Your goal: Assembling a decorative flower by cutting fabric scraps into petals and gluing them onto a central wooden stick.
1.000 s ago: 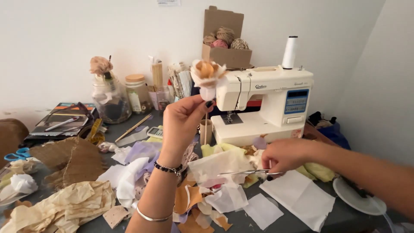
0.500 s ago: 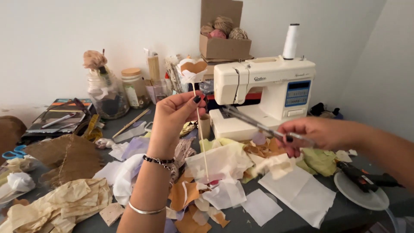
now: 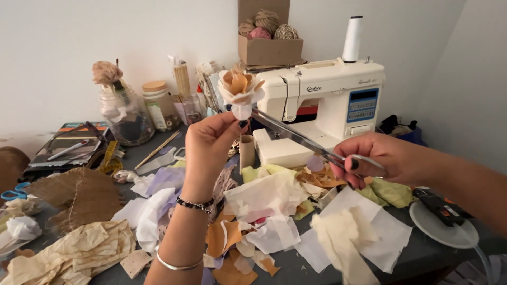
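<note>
We pinch the paper flower [image 3: 241, 89] in our left hand [image 3: 211, 145]; at 3 o'clock, our right hand [image 3: 377, 161] clenches the scissors [image 3: 296, 136], tips touching its base.

The paper flower's [image 3: 241, 89] stem end is buried in the left hand's [image 3: 211, 142] grip. The scissors' [image 3: 306, 141] handles vanish inside the right hand [image 3: 377, 158], and their blade tips sit behind the flower — open or closed, unclear. The glue gun [image 3: 442, 207] is blurred, the blue scissors [image 3: 13, 191] cut off at the left edge, and the desk [image 3: 174, 140] mostly smothered in scraps.
</note>
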